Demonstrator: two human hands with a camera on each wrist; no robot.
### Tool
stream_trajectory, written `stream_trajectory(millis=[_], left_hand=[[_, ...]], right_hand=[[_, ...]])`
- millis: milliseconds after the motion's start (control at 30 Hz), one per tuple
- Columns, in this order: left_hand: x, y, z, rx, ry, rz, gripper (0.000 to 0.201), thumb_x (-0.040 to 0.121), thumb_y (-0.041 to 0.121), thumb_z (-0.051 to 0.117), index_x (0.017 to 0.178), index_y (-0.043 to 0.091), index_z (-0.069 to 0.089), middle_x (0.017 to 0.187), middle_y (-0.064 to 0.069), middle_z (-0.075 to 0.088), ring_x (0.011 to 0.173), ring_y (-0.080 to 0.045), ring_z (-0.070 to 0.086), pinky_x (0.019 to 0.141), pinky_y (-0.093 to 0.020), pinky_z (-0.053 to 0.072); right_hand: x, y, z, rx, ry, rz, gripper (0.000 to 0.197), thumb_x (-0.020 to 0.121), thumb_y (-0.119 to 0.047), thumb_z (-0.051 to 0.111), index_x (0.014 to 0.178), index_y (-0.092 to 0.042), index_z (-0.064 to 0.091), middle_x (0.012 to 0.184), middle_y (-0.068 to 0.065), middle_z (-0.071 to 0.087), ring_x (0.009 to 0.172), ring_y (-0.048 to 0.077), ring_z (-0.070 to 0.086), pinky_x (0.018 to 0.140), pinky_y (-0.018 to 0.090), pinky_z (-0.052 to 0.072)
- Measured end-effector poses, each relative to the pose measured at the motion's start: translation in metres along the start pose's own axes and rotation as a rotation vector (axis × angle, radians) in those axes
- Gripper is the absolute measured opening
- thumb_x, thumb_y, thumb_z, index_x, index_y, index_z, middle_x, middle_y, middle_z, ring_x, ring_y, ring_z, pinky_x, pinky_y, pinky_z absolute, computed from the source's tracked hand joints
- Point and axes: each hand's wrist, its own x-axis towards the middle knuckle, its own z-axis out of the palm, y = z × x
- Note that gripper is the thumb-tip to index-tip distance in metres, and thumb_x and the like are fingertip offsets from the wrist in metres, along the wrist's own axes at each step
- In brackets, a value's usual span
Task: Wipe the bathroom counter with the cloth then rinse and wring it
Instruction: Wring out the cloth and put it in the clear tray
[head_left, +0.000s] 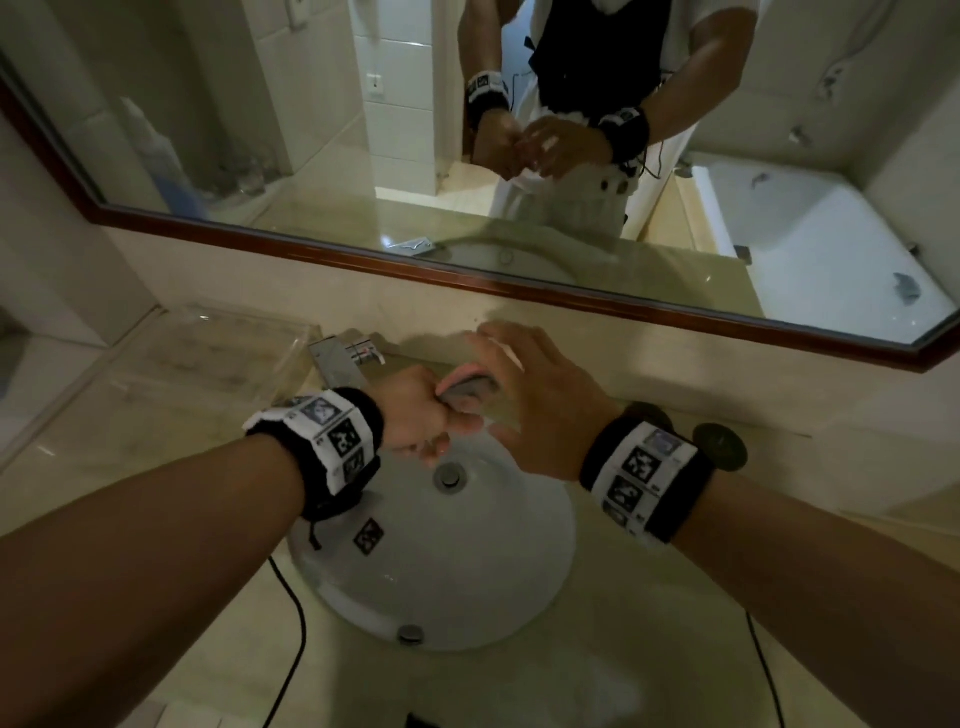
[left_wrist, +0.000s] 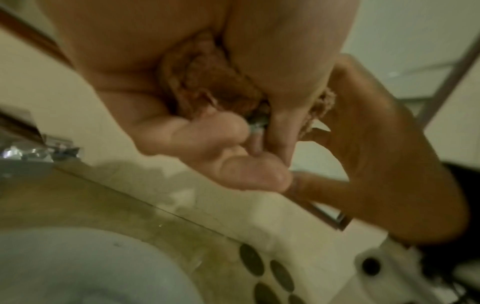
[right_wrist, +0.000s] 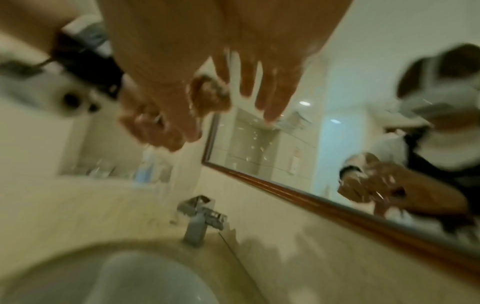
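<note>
Cloth (head_left: 467, 389), bunched, over sink (head_left: 493, 545)
Left hand (head_left: 410, 415) clenched around its near end; right hand (head_left: 535, 410) just right of it, fingers released, spread.

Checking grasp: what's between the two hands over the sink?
The bunched cloth, gripped by left hand, right hand closing on it; clearest in head view.

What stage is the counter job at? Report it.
Wiping looks finished: the cloth is off the counter, bunched above the sink. In hand: the left hand grips it, the right hand at its other end, apparently wringing. No water visibly runs from the faucet. Left: finishing the wring.
</note>
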Motion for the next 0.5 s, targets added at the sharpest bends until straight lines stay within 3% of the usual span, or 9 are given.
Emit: stream_trajectory(millis=[100, 167, 233, 300, 400, 500], left_hand=[[-0.009, 0.017, 0.001, -0.019, -0.143, 0.037, 0.022, 0.096, 0.020, 0.057, 0.077, 0.012, 0.055, 0.058, -0.004, 0.051, 0.042, -0.012, 0.045, 0.040, -0.020, 0.035], [-0.013, 0.023, 0.002, -0.007, -0.235, 0.051, 0.036, 0.098, 0.015, 0.049, 0.062, 0.017, 0.048, 0.053, 0.003, 0.043, 0.039, -0.006, 0.035, 0.038, -0.016, 0.028], [-0.016, 0.025, 0.001, -0.022, -0.256, 0.056, 0.044, 0.098, 0.010, 0.049, 0.056, 0.022, 0.049, 0.048, 0.008, 0.044, 0.036, -0.004, 0.037, 0.038, -0.014, 0.030], [-0.022, 0.027, -0.001, -0.021, -0.205, 0.068, 0.037, 0.095, 0.002, 0.054, 0.062, 0.018, 0.049, 0.044, 0.010, 0.051, 0.035, -0.002, 0.047, 0.038, -0.013, 0.038], [-0.028, 0.030, -0.003, 0.030, -0.265, 0.181, 0.044, 0.085, -0.003, 0.065, 0.051, 0.012, 0.042, 0.043, -0.001, 0.040, 0.038, -0.015, 0.034, 0.041, -0.023, 0.028], [-0.027, 0.025, -0.001, 0.005, -0.200, 0.164, 0.052, 0.080, -0.003, 0.069, 0.042, 0.016, 0.039, 0.039, 0.001, 0.036, 0.035, -0.013, 0.029, 0.042, -0.019, 0.024]], right_hand=[[-0.004, 0.001, 0.006, -0.236, 0.143, -0.293, 0.065, 0.084, -0.008, 0.059, 0.142, -0.014, 0.030, 0.147, 0.013, 0.027, 0.135, 0.036, 0.032, 0.100, 0.047, 0.044], [-0.003, 0.001, 0.014, -0.263, 0.274, -0.389, 0.049, 0.093, -0.009, 0.051, 0.141, -0.012, 0.036, 0.145, 0.013, 0.030, 0.133, 0.036, 0.035, 0.098, 0.046, 0.044], [0.004, -0.001, 0.017, -0.235, 0.421, -0.444, 0.040, 0.096, -0.012, 0.052, 0.135, -0.009, 0.043, 0.135, 0.013, 0.038, 0.116, 0.034, 0.045, 0.088, 0.043, 0.049], [0.011, -0.002, 0.016, -0.239, 0.506, -0.496, 0.035, 0.096, -0.012, 0.054, 0.129, -0.003, 0.046, 0.121, 0.016, 0.047, 0.092, 0.031, 0.049, 0.075, 0.038, 0.051], [0.020, -0.003, 0.007, -0.153, 0.416, -0.517, 0.030, 0.099, -0.014, 0.044, 0.121, 0.005, 0.052, 0.099, 0.022, 0.062, 0.074, 0.031, 0.057, 0.059, 0.037, 0.053], [0.026, -0.011, -0.007, -0.029, 0.235, -0.367, 0.033, 0.092, -0.021, 0.043, 0.102, 0.002, 0.065, 0.078, 0.014, 0.065, 0.050, 0.025, 0.057, 0.036, 0.025, 0.042]])
